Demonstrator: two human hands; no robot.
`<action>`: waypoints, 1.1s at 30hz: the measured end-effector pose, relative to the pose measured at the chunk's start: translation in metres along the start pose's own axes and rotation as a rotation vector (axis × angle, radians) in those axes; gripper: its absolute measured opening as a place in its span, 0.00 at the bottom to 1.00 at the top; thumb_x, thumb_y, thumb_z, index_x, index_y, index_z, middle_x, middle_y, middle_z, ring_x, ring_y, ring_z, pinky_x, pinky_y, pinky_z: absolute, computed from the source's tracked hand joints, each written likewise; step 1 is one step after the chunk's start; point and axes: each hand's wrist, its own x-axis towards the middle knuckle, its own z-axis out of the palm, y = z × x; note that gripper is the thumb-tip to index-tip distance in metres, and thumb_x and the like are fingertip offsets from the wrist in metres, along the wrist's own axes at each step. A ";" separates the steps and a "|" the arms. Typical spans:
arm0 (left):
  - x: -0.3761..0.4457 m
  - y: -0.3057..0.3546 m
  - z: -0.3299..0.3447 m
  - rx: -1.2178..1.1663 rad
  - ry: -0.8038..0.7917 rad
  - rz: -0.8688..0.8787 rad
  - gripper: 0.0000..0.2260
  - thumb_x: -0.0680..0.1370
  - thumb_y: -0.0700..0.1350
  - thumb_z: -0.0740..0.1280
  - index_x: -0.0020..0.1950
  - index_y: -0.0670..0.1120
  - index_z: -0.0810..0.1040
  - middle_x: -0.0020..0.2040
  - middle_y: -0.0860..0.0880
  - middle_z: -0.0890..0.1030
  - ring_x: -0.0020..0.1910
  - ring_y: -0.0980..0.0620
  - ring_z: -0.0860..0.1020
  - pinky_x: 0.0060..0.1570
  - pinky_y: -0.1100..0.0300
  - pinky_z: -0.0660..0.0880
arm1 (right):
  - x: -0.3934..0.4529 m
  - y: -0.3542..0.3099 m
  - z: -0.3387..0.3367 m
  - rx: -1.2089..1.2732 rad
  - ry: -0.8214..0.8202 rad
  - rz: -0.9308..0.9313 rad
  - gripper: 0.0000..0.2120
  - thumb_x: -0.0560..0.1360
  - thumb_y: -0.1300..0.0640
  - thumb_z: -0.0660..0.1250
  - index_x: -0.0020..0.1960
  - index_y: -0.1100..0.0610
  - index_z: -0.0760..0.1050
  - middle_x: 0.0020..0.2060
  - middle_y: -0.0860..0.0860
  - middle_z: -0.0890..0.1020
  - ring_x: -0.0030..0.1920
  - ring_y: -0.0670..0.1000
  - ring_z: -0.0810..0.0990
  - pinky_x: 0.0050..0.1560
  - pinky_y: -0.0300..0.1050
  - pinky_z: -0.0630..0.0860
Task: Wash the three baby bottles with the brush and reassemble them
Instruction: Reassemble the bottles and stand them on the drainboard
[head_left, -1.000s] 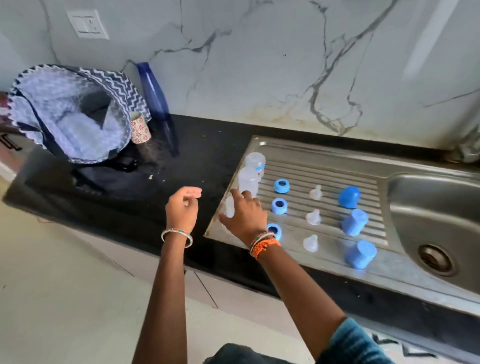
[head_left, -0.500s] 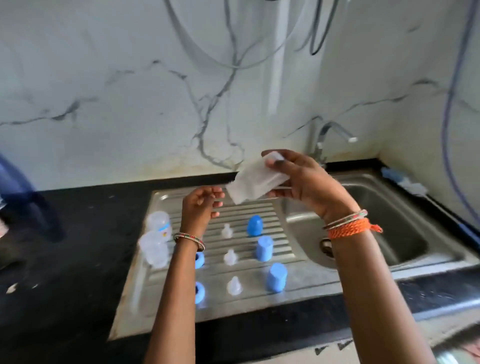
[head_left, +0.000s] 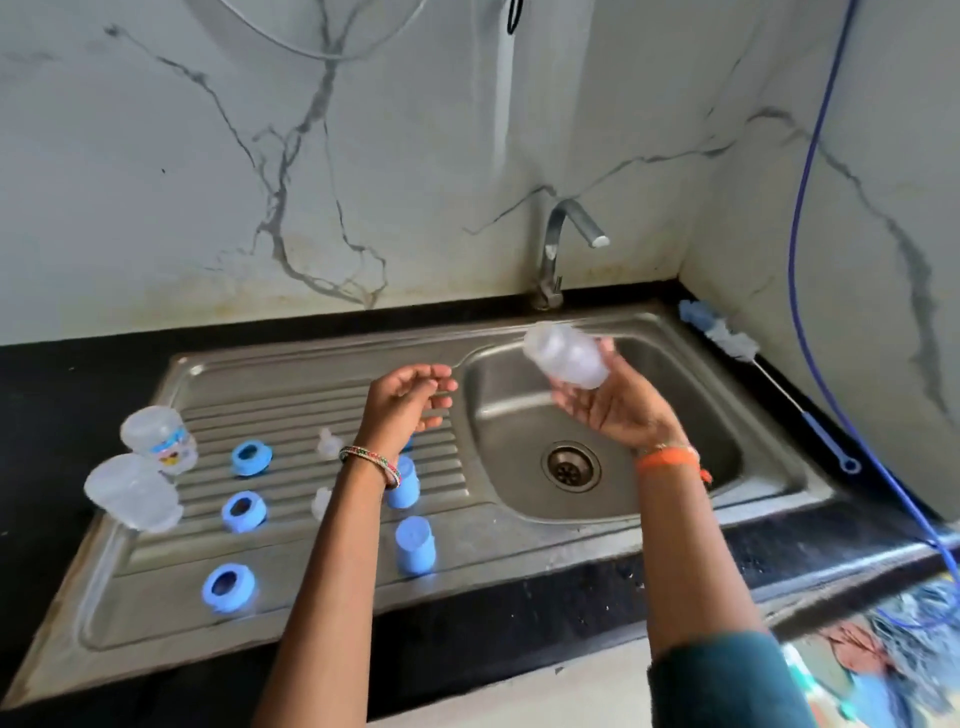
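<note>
Blue rings (head_left: 229, 583) sit nearest, three in a column on the steel drainboard (head_left: 156, 613), with blue caps (head_left: 415, 545) beside them and small clear teats (head_left: 328, 443) partly hidden behind the left forearm. Two clear bottles (head_left: 134, 492) stand at the drainboard's left edge, all of it resting on the black table (head_left: 519, 613). Further up, the left hand (head_left: 408, 397) hovers over the drainboard beside the basin, fingers loosely curled and released, holding nothing. The right hand (head_left: 615, 402) is over the sink (head_left: 769, 467), fingers grasping the third bottle (head_left: 566, 355), which lies tilted on its side in the upturned palm, under and a little in front of the tap (head_left: 569, 244). No water shows running. The brush (head_left: 727, 338) lies well apart on the far right rim of the sink, untouched. My read: washing is only starting, first bottle in hand. The next move calls for water on and the free left hand fetching that brush, reaching across the basin.
</note>
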 end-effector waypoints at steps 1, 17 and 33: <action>0.000 -0.001 0.004 -0.020 0.011 -0.011 0.14 0.80 0.34 0.57 0.44 0.48 0.77 0.32 0.57 0.83 0.32 0.59 0.78 0.33 0.66 0.75 | 0.001 0.008 0.000 -0.277 0.153 0.058 0.22 0.74 0.53 0.68 0.64 0.61 0.72 0.60 0.61 0.78 0.51 0.57 0.80 0.53 0.49 0.78; -0.026 -0.017 -0.020 0.075 -0.038 -0.058 0.11 0.81 0.36 0.56 0.50 0.47 0.76 0.42 0.50 0.81 0.28 0.62 0.78 0.24 0.68 0.72 | -0.028 0.051 0.068 -0.097 0.586 -0.111 0.29 0.70 0.42 0.72 0.57 0.65 0.73 0.50 0.56 0.79 0.47 0.54 0.78 0.45 0.43 0.73; -0.065 -0.037 -0.077 0.053 0.084 0.038 0.12 0.80 0.35 0.56 0.51 0.47 0.78 0.45 0.52 0.83 0.36 0.61 0.80 0.37 0.62 0.74 | -0.081 0.133 0.116 -0.736 0.387 -0.277 0.27 0.60 0.48 0.79 0.53 0.51 0.71 0.44 0.44 0.79 0.48 0.50 0.75 0.67 0.56 0.58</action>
